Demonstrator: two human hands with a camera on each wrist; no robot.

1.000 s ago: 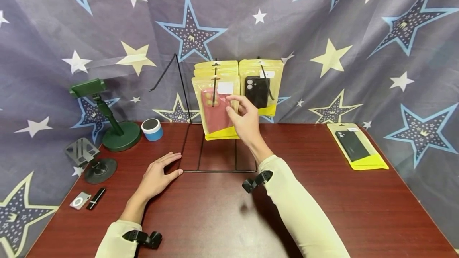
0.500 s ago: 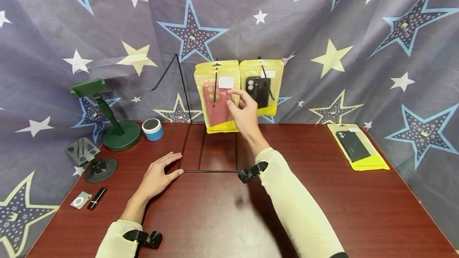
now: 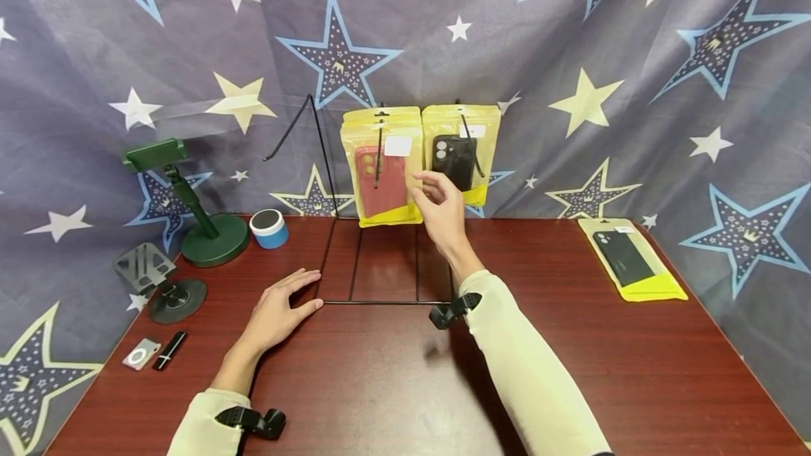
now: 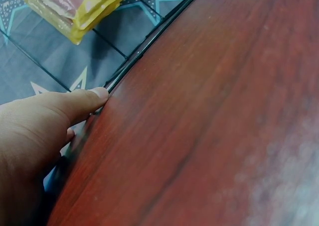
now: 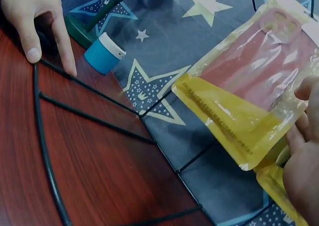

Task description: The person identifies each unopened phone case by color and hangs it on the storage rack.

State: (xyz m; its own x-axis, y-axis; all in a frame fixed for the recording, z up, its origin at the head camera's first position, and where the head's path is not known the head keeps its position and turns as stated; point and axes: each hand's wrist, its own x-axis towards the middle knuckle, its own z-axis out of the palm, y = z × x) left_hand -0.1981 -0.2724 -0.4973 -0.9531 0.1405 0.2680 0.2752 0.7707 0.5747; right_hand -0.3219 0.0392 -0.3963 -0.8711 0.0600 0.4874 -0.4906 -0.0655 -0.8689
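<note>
A black wire display rack (image 3: 386,302) stands on the table, with several yellow-edged packets hung on its hooks. The front packet on the middle hook holds a pink phone case (image 3: 384,192). My right hand (image 3: 445,220) is at this packet's right edge, thumb and forefinger apart and loosely bent. In the right wrist view, the thumb overlaps the packet (image 5: 234,106); firm contact is unclear. My left hand (image 3: 274,315) rests at the rack base's front left corner, fingers extended, thumb (image 4: 97,95) touching the wire. A black-case packet (image 3: 453,160) hangs on the right hook.
Another packet with a dark phone case (image 3: 624,259) lies at the table's right. On the left stand a green phone stand (image 3: 212,238), a grey stand (image 3: 177,300) and a blue-white round container (image 3: 269,229). A small silver device (image 3: 141,355) and black stick (image 3: 170,351) lie nearby.
The pink-case packet has moved back along the middle hook, against the packets behind it. My right hand has shifted slightly right, to the packet's edge. My left hand stays put.
</note>
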